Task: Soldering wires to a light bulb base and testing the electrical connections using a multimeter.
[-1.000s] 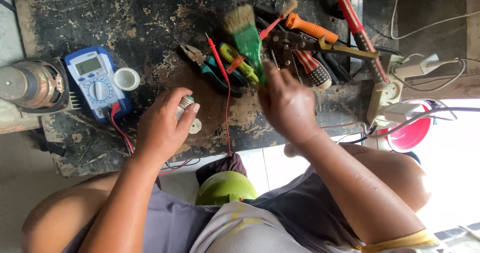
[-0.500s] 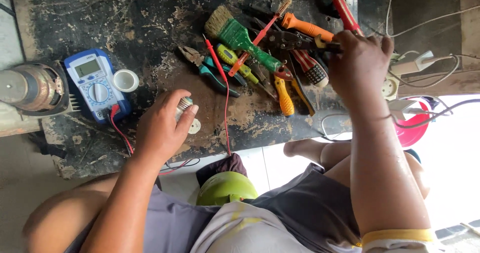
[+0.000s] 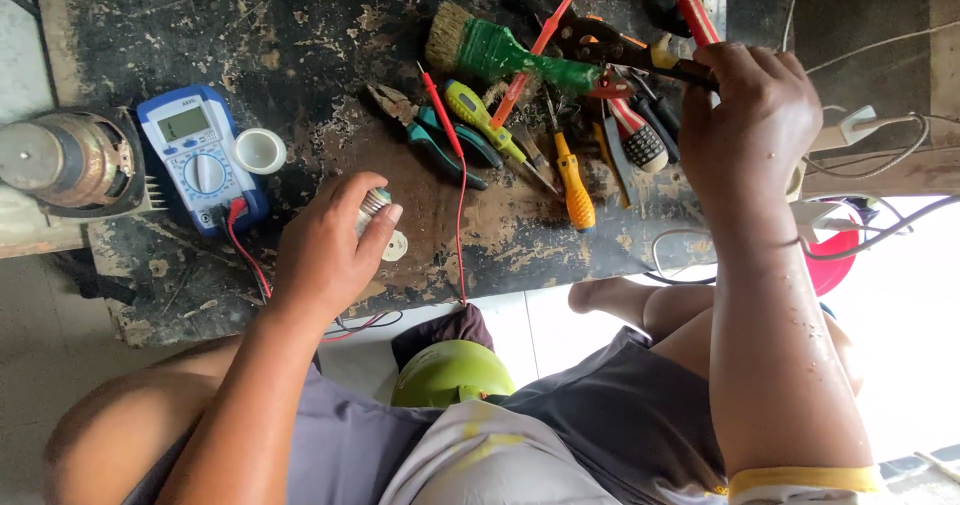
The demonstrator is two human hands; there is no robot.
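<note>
Gripping a small bulb (image 3: 372, 205), ribbed metal base pointing toward one o'clock, your left hand (image 3: 325, 250) has its fingers wrapped around it; your right hand (image 3: 745, 130) clasps a dark tool handle (image 3: 672, 68) lying nine-to-three.

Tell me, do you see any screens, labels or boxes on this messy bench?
Blue and white handheld multimeter: lies at the bench's left side, left of the small white round cap; rounded rectangle with a round dial.
Its screen: small grey rectangle above the dial.
No boxes or signs show.

Bare forearms, a yellow-edged sleeve cuff (image 3: 800, 482), dark grey shorts (image 3: 620, 420) and paint-smeared light shirt (image 3: 480, 465).
</note>
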